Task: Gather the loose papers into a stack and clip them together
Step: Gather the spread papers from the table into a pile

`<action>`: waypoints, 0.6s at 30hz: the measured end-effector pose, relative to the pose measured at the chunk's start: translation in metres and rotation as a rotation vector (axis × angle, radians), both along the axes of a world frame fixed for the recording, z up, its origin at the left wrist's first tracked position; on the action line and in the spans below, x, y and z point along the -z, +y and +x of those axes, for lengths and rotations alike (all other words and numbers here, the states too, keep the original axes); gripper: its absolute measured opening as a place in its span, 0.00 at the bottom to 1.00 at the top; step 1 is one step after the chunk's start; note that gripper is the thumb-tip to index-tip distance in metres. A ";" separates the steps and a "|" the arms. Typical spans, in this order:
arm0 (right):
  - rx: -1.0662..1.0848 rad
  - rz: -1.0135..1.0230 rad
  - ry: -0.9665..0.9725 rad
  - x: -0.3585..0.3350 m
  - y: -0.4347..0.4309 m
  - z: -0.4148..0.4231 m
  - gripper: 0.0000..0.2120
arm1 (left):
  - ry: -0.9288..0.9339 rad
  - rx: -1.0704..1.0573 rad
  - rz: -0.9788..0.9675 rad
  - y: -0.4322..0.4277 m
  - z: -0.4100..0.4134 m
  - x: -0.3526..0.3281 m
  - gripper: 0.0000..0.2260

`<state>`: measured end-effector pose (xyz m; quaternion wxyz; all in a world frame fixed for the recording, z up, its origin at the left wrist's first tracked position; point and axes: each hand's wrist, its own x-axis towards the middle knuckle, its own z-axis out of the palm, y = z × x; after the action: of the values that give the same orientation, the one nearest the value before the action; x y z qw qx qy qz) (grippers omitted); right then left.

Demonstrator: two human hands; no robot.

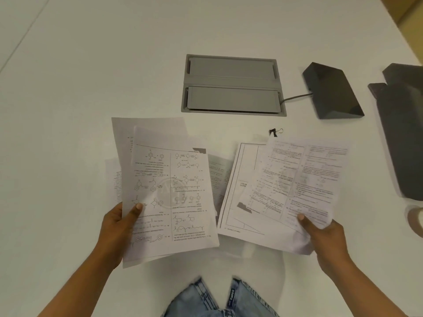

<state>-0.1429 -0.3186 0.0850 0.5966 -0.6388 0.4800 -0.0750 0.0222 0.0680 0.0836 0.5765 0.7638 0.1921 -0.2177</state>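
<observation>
My left hand (119, 227) grips the lower left edge of a few printed sheets, the top one a chemistry page (174, 197) lifted off the white table. In my right hand (320, 234) is a densely printed two-column sheet (297, 186), pinched at its lower right corner with the thumb on top. Under it a page with ruled lines and a grey shape (238, 191) lies flat, and another sheet (217, 172) shows between the two bundles. A small black binder clip (275, 132) rests on the table just beyond the right sheet's top edge.
A grey cable hatch (232, 85) is set into the white table (91, 76) behind the papers. A dark wedge-shaped box (332, 90) with a cable sits to its right, and dark objects (402, 133) fill the right edge. A roll of tape (415, 219) peeks in at right.
</observation>
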 end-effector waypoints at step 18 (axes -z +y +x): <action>-0.378 0.220 -0.182 -0.019 0.047 0.025 0.24 | 0.087 0.163 -0.352 -0.082 -0.029 -0.028 0.11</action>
<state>-0.1183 -0.2713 0.1040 0.7070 -0.6390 0.3011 0.0336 -0.0067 -0.0137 0.1116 0.6727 0.6541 0.1136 -0.3267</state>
